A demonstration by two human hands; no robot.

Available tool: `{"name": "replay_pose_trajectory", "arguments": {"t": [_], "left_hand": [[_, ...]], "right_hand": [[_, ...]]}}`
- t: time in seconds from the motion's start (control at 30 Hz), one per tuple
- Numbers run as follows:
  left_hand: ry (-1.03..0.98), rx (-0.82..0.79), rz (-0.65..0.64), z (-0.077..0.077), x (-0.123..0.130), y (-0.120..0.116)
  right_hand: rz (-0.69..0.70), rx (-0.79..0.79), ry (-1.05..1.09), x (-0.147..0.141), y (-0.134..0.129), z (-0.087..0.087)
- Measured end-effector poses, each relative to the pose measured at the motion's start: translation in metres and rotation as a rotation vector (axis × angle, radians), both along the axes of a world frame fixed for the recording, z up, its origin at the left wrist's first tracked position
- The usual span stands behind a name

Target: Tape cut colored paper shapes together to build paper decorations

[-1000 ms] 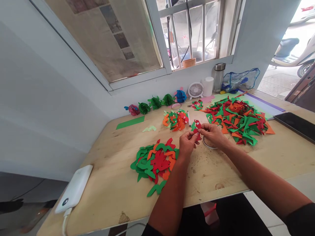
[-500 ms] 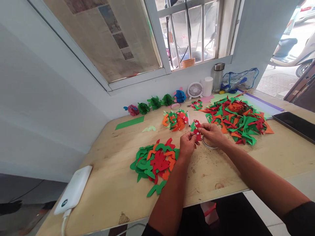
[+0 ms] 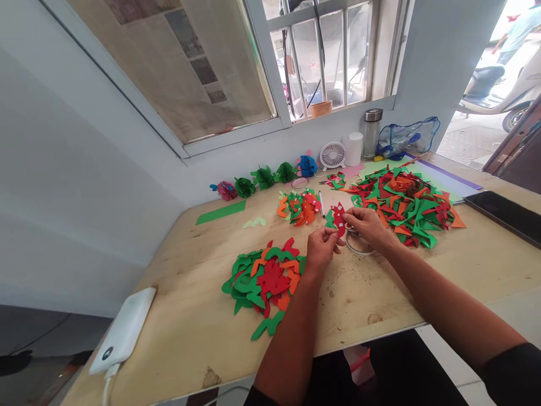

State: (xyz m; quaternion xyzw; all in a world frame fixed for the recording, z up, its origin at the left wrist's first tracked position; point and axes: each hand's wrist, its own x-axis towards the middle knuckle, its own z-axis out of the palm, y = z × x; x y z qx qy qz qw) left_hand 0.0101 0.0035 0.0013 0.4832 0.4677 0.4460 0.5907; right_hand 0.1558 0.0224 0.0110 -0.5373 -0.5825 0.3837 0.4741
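Note:
A red paper piece with small white squares [image 3: 338, 217] is upright between my hands. My left hand [image 3: 322, 248] pinches its lower end. My right hand [image 3: 367, 226] is at its right edge, fingertips closed; whether they grip the paper or something small is hidden. Just behind lies a green paper piece [image 3: 329, 219]. A white ring, perhaps a tape roll [image 3: 359, 251], lies partly under my right hand. Left of my left forearm is a pile of green, red and orange cut shapes [image 3: 270, 276]. A smaller pile [image 3: 301, 207] lies behind my hands.
A heap of paper scraps [image 3: 412, 200] covers the right, beside a black phone [image 3: 502, 211]. A white pen [image 3: 322, 203], small fan [image 3: 332, 155], glass bottle [image 3: 371, 135] and folded paper figures [image 3: 265, 177] stand or lie further back. A white power bank [image 3: 123, 330] is front left.
The red piece now shows more fully, its white squares facing me. My right fingers have shifted slightly right, away from my left fingers. The view has moved a little.

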Motion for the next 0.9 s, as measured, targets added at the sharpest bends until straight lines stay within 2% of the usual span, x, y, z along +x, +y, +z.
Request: {"name": "replay_pose_trajectory", "arguments": {"t": [0.1, 0.17, 0.3, 0.43, 0.63, 0.9], "left_hand": [[-0.038, 0.033, 0.054, -0.002, -0.001, 0.002], [-0.068, 0.035, 0.083, -0.003, -0.001, 0.002], [-0.113, 0.012, 0.12, -0.004, -0.001, 0.002], [-0.126, 0.012, 0.137, -0.004, 0.0, 0.002], [-0.118, 0.013, 0.138, -0.006, -0.001, 0.003], [-0.099, -0.028, 0.118, 0.0, 0.001, 0.003]], "right_hand": [[-0.111, 0.046, -0.126, 0.009, 0.003, 0.004], [-0.171, 0.067, -0.287, 0.017, 0.004, 0.007], [-0.213, 0.065, -0.618, 0.028, 0.005, 0.011], [-0.196, -0.013, -0.823, 0.029, 0.004, 0.011], [-0.143, -0.082, -0.971, 0.027, 0.004, 0.006], [-0.101, -0.076, -1.013, 0.025, 0.01, -0.008]]}}
